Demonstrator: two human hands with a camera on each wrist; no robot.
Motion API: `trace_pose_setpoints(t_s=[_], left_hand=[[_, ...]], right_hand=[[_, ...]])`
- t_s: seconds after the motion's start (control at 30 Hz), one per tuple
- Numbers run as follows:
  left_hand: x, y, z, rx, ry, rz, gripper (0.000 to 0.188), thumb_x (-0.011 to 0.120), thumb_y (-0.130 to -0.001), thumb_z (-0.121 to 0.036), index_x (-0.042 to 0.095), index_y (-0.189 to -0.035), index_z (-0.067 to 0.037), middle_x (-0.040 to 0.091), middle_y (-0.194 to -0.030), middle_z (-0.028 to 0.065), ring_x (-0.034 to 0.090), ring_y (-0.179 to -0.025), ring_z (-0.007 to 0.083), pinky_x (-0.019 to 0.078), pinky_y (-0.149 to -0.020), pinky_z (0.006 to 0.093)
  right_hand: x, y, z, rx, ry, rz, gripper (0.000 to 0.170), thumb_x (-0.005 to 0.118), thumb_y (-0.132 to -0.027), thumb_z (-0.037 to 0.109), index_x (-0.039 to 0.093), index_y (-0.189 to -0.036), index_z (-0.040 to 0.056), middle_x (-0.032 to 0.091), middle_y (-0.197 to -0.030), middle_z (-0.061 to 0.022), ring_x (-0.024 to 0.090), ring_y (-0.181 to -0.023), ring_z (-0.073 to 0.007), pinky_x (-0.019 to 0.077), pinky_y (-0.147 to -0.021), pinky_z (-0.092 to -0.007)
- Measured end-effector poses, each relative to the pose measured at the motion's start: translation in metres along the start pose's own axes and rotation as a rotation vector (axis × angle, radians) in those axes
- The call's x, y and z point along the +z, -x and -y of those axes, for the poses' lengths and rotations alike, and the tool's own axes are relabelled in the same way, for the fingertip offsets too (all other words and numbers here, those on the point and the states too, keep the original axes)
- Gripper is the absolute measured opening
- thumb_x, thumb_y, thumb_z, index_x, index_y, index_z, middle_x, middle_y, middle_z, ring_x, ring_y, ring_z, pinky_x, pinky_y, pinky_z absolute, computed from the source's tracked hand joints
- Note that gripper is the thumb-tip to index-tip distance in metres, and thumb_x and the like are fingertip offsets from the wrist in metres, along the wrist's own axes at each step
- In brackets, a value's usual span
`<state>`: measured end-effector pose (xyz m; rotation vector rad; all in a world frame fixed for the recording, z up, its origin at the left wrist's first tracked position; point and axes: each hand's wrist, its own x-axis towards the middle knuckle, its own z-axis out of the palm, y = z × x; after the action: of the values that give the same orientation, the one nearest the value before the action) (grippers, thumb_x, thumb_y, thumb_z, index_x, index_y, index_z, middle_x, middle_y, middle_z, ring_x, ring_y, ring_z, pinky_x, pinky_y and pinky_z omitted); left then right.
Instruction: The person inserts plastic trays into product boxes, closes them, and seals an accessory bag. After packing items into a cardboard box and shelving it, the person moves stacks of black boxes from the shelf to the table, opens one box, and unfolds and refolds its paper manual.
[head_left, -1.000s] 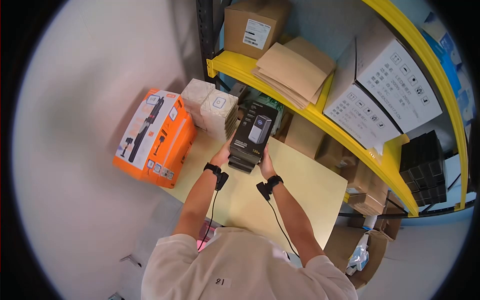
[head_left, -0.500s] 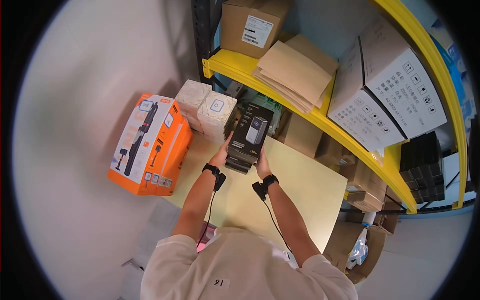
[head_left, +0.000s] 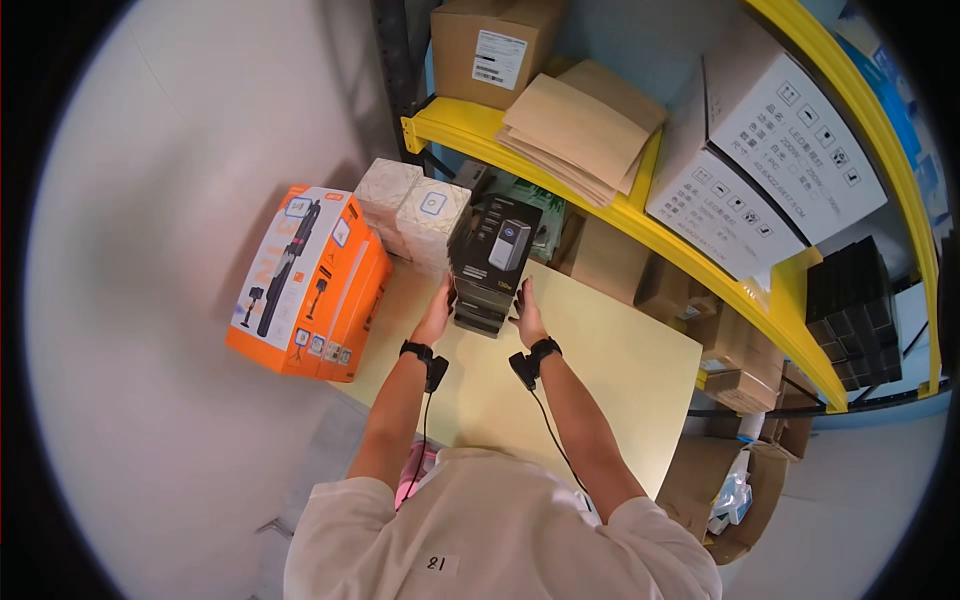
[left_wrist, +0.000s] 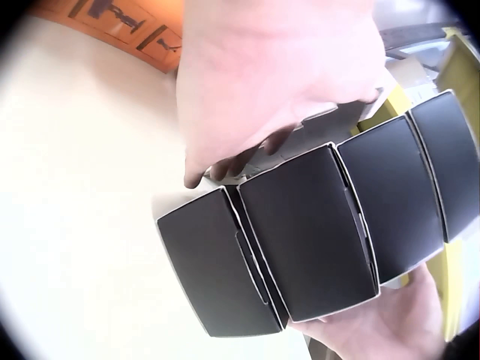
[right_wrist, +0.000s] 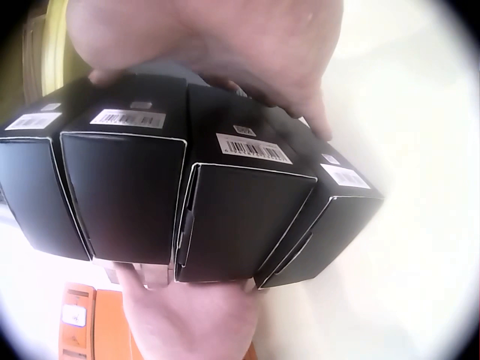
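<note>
A stack of several black boxes (head_left: 490,250) stands on the cream table in the head view, its top box printed with a grey device and "130W". My left hand (head_left: 436,312) is at the stack's left side and my right hand (head_left: 530,315) at its right, fingers extended along the sides. In the left wrist view the left palm (left_wrist: 277,67) lies beside the plain black box ends (left_wrist: 307,232), its fingertips partly hidden behind them. Barcode labels (right_wrist: 255,148) show along the side under the right hand (right_wrist: 217,45) in the right wrist view.
An orange-and-white tripod box (head_left: 300,285) stands left on the table (head_left: 610,370). Close behind the stack are white patterned boxes (head_left: 432,212). A yellow shelf beam (head_left: 560,170) runs over the table's back edge, bearing brown envelopes (head_left: 580,125) and large white cartons (head_left: 765,165).
Both hands have loosened from the black boxes and spread slightly apart, fingers now showing beside the stack. The stack appears a little lower and more of its lower boxes shows.
</note>
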<state>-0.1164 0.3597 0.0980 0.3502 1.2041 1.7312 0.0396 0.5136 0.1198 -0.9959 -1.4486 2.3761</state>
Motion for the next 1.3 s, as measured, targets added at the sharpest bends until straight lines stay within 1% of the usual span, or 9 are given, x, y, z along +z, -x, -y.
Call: trace_pose_setpoints(t_s=[0.1, 0.27, 0.47, 0.63, 0.77, 0.9, 1.07, 1.1, 1.3], left_hand=[[0.004, 0.024, 0.01, -0.114, -0.126, -0.152, 0.09, 0.03, -0.092, -0.073, 0.013, -0.155, -0.012, 0.013, -0.161, 0.0108, 0.012, -0.149, 0.0264, 0.0083, -0.116, 0.0431], [-0.015, 0.067, 0.054, -0.06, -0.128, -0.218, 0.083, 0.032, -0.094, -0.069, 0.016, -0.155, -0.015, 0.017, -0.16, 0.013, 0.015, -0.148, 0.026, 0.0078, -0.117, 0.0421], [0.0, 0.137, 0.105, 0.115, -0.194, -0.522, 0.062, 0.032, -0.099, -0.055, 0.039, -0.147, -0.016, 0.048, -0.14, 0.0131, 0.042, -0.131, 0.0243, 0.0237, -0.112, 0.042], [0.09, 0.179, 0.129, 0.224, -0.374, -0.431, 0.041, 0.051, -0.096, -0.034, 0.062, -0.116, 0.0, 0.065, -0.1, 0.01, 0.062, -0.091, 0.0178, 0.0481, -0.083, 0.0311], [0.191, 0.177, 0.142, 0.185, -0.512, -0.111, 0.026, 0.059, -0.093, -0.02, 0.065, -0.103, 0.003, 0.068, -0.088, 0.007, 0.065, -0.082, 0.0156, 0.052, -0.074, 0.0291], [0.332, 0.144, 0.121, 0.403, -0.78, 0.285, 0.015, 0.067, -0.088, -0.009, 0.067, -0.099, 0.002, 0.071, -0.088, 0.0085, 0.067, -0.082, 0.0152, 0.0527, -0.074, 0.0294], [0.549, 0.081, 0.062, 0.979, -0.618, 0.459, 0.012, 0.065, -0.088, -0.005, 0.068, -0.097, 0.002, 0.07, -0.092, 0.0133, 0.068, -0.082, 0.0222, 0.0517, -0.076, 0.03], [0.591, 0.072, 0.052, 0.913, -0.51, 0.446, 0.012, 0.065, -0.088, -0.006, 0.067, -0.096, 0.003, 0.069, -0.091, 0.0137, 0.067, -0.082, 0.0233, 0.0511, -0.076, 0.0298], [0.748, -0.038, 0.062, 0.826, -0.875, 0.39, 0.075, 0.079, -0.077, -0.023, 0.044, -0.137, 0.003, 0.056, -0.128, 0.0268, 0.059, -0.116, 0.032, 0.051, -0.093, 0.0383]], right_hand=[[-0.009, 0.011, 0.0, -0.003, -0.001, -0.038, 0.108, 0.033, -0.082, 0.084, -0.004, -0.155, 0.0148, -0.002, -0.162, -0.0141, -0.002, -0.149, -0.0338, 0.0078, -0.114, -0.0618], [-0.031, 0.055, 0.004, 0.018, 0.023, -0.044, 0.108, 0.034, -0.084, 0.082, -0.002, -0.155, 0.0091, 0.001, -0.161, -0.0157, 0.003, -0.149, -0.033, 0.0132, -0.116, -0.0558], [-0.111, 0.141, -0.028, -0.016, 0.103, -0.116, 0.086, 0.042, -0.093, 0.067, 0.02, -0.153, 0.009, 0.026, -0.157, -0.0106, 0.028, -0.142, -0.0265, 0.029, -0.11, -0.0458], [-0.197, 0.23, -0.026, 0.003, 0.089, -0.272, 0.075, 0.05, -0.093, 0.061, 0.045, -0.14, 0.0033, 0.055, -0.133, -0.0101, 0.053, -0.119, -0.0216, 0.0443, -0.096, -0.0352], [-0.285, 0.289, -0.002, -0.06, -0.008, -0.381, 0.055, 0.056, -0.095, 0.049, 0.061, -0.118, -0.0001, 0.067, -0.106, -0.0081, 0.064, -0.093, -0.0156, 0.0503, -0.083, -0.0295], [-0.363, 0.334, 0.082, -0.586, 0.089, -0.803, 0.031, 0.053, -0.1, 0.029, 0.064, -0.092, 0.0012, 0.061, -0.081, -0.0004, 0.053, -0.075, -0.0065, 0.0418, -0.063, -0.0236], [-0.463, 0.359, 0.209, -0.998, 0.086, -1.126, 0.027, 0.055, -0.096, 0.02, 0.063, -0.104, -0.005, 0.065, -0.093, -0.0075, 0.059, -0.085, -0.0133, 0.0456, -0.074, -0.0267], [-0.48, 0.356, 0.227, -1.076, 0.098, -1.185, 0.028, 0.055, -0.095, 0.016, 0.062, -0.11, -0.0066, 0.067, -0.099, -0.0109, 0.062, -0.091, -0.0167, 0.0473, -0.079, -0.0283], [-0.516, 0.348, 0.285, -0.748, 0.299, -1.319, 0.046, 0.06, -0.086, 0.012, 0.054, -0.127, -0.0087, 0.063, -0.121, -0.0237, 0.061, -0.113, -0.0324, 0.0461, -0.095, -0.0355]])
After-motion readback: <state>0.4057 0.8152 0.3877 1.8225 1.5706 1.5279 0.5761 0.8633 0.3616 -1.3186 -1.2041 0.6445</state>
